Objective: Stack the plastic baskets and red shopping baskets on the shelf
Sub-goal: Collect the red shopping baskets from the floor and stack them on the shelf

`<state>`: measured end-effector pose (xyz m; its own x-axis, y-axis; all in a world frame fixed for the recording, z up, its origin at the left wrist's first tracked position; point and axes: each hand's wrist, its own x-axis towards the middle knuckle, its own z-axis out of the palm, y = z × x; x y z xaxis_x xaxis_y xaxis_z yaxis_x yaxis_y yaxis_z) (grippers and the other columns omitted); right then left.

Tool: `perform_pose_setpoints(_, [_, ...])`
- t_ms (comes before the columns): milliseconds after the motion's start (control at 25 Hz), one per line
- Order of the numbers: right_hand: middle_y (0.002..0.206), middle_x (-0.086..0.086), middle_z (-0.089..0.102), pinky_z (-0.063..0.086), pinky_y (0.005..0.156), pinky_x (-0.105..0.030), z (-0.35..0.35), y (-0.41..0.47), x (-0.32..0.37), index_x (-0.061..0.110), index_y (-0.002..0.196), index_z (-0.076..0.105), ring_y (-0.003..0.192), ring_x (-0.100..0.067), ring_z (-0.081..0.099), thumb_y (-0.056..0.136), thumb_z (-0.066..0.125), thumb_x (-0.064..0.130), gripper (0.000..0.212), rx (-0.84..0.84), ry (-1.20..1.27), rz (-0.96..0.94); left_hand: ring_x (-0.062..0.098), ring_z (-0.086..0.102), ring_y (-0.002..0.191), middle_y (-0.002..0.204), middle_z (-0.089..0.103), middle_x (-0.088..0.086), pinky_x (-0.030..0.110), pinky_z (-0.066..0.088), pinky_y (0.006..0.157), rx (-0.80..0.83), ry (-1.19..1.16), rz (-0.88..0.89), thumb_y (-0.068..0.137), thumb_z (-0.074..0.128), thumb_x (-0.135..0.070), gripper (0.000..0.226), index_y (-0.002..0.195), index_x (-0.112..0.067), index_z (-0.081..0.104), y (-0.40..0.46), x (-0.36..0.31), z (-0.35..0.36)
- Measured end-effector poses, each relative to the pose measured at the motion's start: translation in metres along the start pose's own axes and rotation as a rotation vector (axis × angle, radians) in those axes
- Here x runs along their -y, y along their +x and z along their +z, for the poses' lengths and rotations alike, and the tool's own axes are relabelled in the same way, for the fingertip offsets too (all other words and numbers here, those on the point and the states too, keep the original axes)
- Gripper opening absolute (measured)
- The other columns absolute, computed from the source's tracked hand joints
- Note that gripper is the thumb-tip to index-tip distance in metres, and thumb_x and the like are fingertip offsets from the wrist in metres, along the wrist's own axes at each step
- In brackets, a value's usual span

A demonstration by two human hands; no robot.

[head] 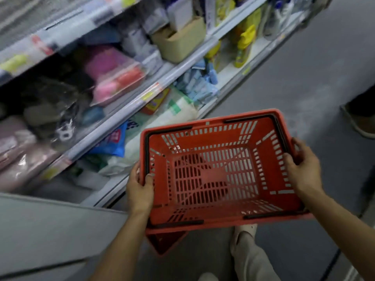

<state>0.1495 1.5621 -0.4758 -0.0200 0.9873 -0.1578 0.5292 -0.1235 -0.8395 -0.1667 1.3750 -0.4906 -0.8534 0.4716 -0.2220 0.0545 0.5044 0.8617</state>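
The person is carrying a red shopping basket (219,171) level in front of the body, mouth up and empty, over the grey aisle floor (304,78). The left hand (140,187) is clamping the left rim, thumb hooked over the edge; the right hand (302,169) is curling around the right rim. Gripping both short sides is keeping the basket flat and steady for carrying. Its black handles (255,117) are lying folded along the rim, out of the way for nesting. A second red shape (166,243) is showing beneath, possibly another basket nested under it, though blur is hiding detail. The stocked shelf (129,110) is standing just to the left.
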Motion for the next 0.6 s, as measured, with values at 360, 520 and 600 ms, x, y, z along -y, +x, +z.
perform_pose_setpoints(360, [0.103,-0.002,0.064,0.054,0.086,-0.050,0.143,0.004,0.013,0.023,0.130,0.048,0.093,-0.024,0.067,0.089,0.055,0.015,0.042,0.346,-0.081,-0.149,0.028,0.066,0.096,0.113,0.068,0.014,0.043,0.053,0.089,-0.238,-0.094,-0.254,0.087,0.058,0.000,0.047,0.130,-0.018,0.053,-0.019,0.125,-0.085])
perform_pose_setpoints(520, [0.102,-0.005,0.065,0.057,0.077,-0.038,0.182,0.014,0.000,0.017,0.132,0.047,0.085,-0.017,0.067,0.092,0.054,0.010,0.042,0.479,-0.093,-0.182,0.029,0.068,0.090,0.110,0.068,0.015,0.041,0.056,0.080,-0.246,-0.163,-0.328,0.085,0.062,-0.001,0.050,0.130,-0.020,0.052,-0.027,0.174,-0.077])
perform_pose_setpoints(600, [0.102,-0.005,0.065,0.054,0.068,-0.028,0.195,0.019,-0.011,0.016,0.134,0.046,0.082,-0.012,0.067,0.091,0.056,0.011,0.044,0.526,-0.124,-0.201,0.029,0.068,0.091,0.111,0.067,0.015,0.036,0.055,0.077,-0.251,-0.175,-0.334,0.084,0.061,0.005,0.053,0.131,-0.018,0.051,-0.027,0.194,-0.067])
